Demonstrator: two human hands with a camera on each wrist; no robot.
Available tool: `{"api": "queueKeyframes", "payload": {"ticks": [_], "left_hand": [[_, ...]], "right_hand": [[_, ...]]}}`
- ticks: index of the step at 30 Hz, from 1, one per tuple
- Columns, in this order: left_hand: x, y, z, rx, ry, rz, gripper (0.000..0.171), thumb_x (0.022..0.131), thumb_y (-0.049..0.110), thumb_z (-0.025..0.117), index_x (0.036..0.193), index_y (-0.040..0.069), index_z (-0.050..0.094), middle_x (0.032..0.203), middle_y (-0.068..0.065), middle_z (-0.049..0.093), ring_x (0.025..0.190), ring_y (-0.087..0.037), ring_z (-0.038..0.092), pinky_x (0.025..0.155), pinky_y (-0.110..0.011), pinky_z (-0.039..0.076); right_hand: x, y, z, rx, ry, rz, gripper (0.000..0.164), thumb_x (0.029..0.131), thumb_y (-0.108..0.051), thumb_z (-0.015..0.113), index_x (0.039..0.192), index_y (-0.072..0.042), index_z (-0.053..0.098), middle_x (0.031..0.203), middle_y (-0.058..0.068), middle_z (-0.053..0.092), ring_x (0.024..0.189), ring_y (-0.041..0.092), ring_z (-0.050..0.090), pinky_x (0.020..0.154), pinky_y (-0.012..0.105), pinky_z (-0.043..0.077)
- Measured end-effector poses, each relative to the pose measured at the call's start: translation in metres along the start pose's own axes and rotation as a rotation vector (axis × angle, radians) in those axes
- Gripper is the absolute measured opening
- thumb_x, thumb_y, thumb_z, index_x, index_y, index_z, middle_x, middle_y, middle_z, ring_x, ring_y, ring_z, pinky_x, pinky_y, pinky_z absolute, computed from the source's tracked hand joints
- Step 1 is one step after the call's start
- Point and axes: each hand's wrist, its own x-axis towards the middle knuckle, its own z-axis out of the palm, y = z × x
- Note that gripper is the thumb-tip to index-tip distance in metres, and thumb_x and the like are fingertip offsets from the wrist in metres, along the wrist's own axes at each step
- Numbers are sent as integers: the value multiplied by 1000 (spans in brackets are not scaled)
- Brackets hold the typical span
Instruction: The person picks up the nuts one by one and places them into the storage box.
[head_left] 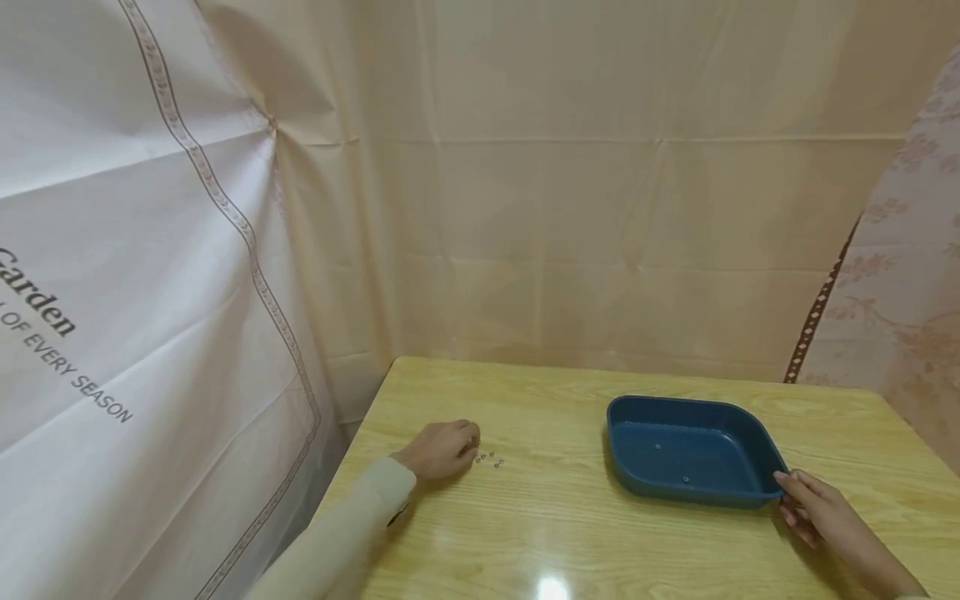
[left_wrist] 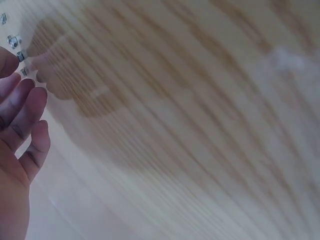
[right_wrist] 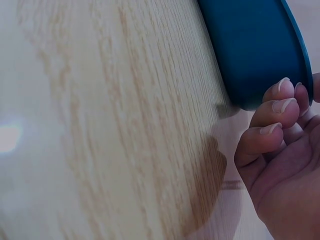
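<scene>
On the wooden table, my left hand reaches down with bent fingers beside several small metal nuts. In the left wrist view the thumb and fingertips come right up to the nuts; I cannot tell whether one is pinched. To the right stands a dark blue plastic tray with rounded corners. Two similar nuts lie apart on its floor. My right hand grips the tray's near right corner, thumb over the rim and fingers curled against the outer wall, as the right wrist view also shows.
The light wood-grain table ends at a beige cloth hanging behind it. A white printed cloth hangs along the left, and a floral one on the right.
</scene>
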Motion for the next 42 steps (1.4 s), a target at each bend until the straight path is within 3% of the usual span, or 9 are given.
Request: {"api": "queueKeyframes", "payload": {"ticks": [6, 15, 29, 42], "left_hand": [[-4, -4, -3, -49, -20, -28, 10, 104, 24, 60, 106, 17, 67, 98, 6, 66, 79, -3, 59, 68, -22, 52], [-3, -5, -7, -114, -75, -28, 9, 102, 27, 67, 105, 18, 66, 100, 8, 63, 89, -5, 62, 78, -22, 53], [2, -1, -8, -116, -78, -27, 6, 99, 20, 71, 96, 17, 66, 92, 9, 62, 81, -3, 56, 74, -22, 51], [0, 4, -8, 53, -53, 42, 9, 101, 13, 60, 100, 10, 68, 94, 1, 66, 79, -7, 62, 69, -18, 51]], "right_hand": [[0, -2, -1, -4, -18, 14, 51, 112, -47, 35, 91, -1, 43, 76, 3, 49, 57, 16, 45, 52, 36, 43], [-1, -5, -3, -7, 18, -63, 50, 113, -42, 35, 88, 1, 42, 72, 1, 50, 54, 19, 46, 49, 37, 43], [0, -3, -5, -7, -19, 2, 50, 112, -46, 34, 90, -1, 42, 75, 2, 48, 56, 17, 45, 51, 36, 44], [0, -2, 0, 7, -3, -25, 51, 113, -43, 35, 89, 1, 42, 72, 1, 49, 54, 17, 44, 50, 37, 43]]}}
